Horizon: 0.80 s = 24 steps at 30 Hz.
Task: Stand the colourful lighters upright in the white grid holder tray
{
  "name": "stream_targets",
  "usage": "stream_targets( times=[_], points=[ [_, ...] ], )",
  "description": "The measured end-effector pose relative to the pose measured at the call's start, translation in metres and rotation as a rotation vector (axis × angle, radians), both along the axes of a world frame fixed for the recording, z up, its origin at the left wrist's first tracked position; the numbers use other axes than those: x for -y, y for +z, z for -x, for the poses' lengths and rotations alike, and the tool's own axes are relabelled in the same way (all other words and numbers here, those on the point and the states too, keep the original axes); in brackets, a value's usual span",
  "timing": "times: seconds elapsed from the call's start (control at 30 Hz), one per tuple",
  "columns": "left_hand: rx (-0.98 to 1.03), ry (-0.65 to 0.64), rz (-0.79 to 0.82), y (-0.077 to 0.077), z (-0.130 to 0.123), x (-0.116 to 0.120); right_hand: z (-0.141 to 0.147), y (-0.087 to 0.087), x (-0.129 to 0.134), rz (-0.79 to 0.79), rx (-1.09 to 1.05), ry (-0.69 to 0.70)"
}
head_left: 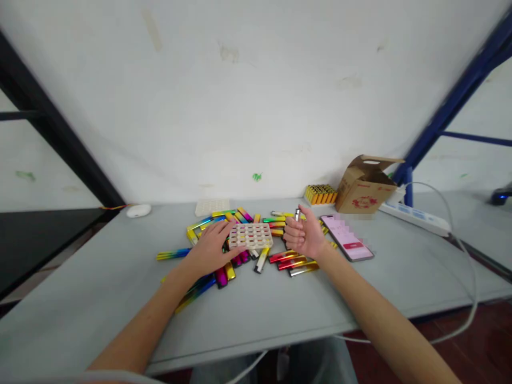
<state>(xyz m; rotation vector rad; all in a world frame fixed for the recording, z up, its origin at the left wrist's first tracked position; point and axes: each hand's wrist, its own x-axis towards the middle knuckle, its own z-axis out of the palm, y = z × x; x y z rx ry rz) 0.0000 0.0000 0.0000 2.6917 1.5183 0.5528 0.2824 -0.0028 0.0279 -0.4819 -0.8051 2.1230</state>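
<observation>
Broadly, a grey table carries a loose spread of shiny coloured lighters, with an open cardboard box behind it to the right and a phone lying flat just beside its right end. Over that spread are the left hand and the right hand, the left gripping one end of a pale perforated tray between thumb and fingers, the right curled closed around a single lighter, its metal top pointing up.
</observation>
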Motion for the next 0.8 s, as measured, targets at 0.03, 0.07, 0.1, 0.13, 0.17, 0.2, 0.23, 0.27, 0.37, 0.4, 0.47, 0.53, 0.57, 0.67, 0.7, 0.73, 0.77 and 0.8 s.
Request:
stream_targets(
  times=[0.03, 0.07, 0.1, 0.13, 0.17, 0.2, 0.23, 0.27, 0.37, 0.4, 0.47, 0.53, 0.57, 0.67, 0.7, 0.73, 0.77, 0.8],
  points=[
    [0.004, 0.000, -0.004, -0.0006, 0.0000, -0.0002, 0.0007, 0.0001, 0.0004, -0.004, -0.001, -0.010],
    [0.008, 0.003, -0.009, -0.0012, -0.0001, -0.0004, 0.0015, 0.0002, 0.0007, -0.008, -0.002, -0.025],
    [0.013, 0.008, -0.014, -0.0018, -0.0003, -0.0006, 0.0024, 0.0002, 0.0010, -0.012, -0.003, -0.045],
    [0.018, 0.012, -0.019, -0.0023, -0.0006, -0.0007, 0.0032, 0.0003, 0.0011, -0.016, -0.004, -0.067],
    [0.023, 0.017, -0.024, -0.0027, -0.0010, -0.0008, 0.0041, 0.0003, 0.0011, -0.022, -0.006, -0.087],
    [0.028, 0.019, -0.030, -0.0030, -0.0015, -0.0009, 0.0048, 0.0003, 0.0010, -0.031, -0.009, -0.103],
    [0.032, 0.019, -0.035, -0.0031, -0.0019, -0.0009, 0.0054, 0.0003, 0.0010, -0.040, -0.013, -0.112],
    [0.037, 0.015, -0.041, -0.0033, -0.0023, -0.0010, 0.0059, 0.0005, 0.0010, -0.049, -0.021, -0.117],
    [0.048, -0.012, -0.060, -0.0038, -0.0029, -0.0011, 0.0068, 0.0019, 0.0019, -0.058, -0.057, -0.128],
    [0.053, -0.019, -0.065, -0.0042, -0.0030, -0.0012, 0.0069, 0.0024, 0.0023, -0.051, -0.069, -0.136],
    [0.061, -0.025, -0.074, -0.0052, -0.0029, -0.0013, 0.0069, 0.0030, 0.0029, -0.030, -0.086, -0.149],
    [0.065, -0.024, -0.079, -0.0064, -0.0027, -0.0015, 0.0064, 0.0020, 0.0022, -0.015, -0.092, -0.154],
    [0.065, -0.022, -0.080, -0.0069, -0.0027, -0.0016, 0.0061, 0.0010, 0.0014, -0.012, -0.089, -0.149],
    [0.059, -0.021, -0.078, -0.0076, -0.0026, -0.0018, 0.0053, -0.0031, -0.0021, -0.008, -0.041, -0.127],
    [0.057, -0.023, -0.077, -0.0076, -0.0027, -0.0019, 0.0054, -0.0041, -0.0031, -0.005, -0.014, -0.125],
    [0.055, -0.025, -0.075, -0.0074, -0.0027, -0.0019, 0.0057, -0.0048, -0.0038, 0.000, 0.016, -0.130],
    [0.054, -0.025, -0.073, -0.0071, -0.0026, -0.0020, 0.0062, -0.0051, -0.0043, 0.004, 0.046, -0.142],
    [0.055, -0.024, -0.069, -0.0068, -0.0026, -0.0020, 0.0068, -0.0050, -0.0044, 0.008, 0.074, -0.158]
  ],
)
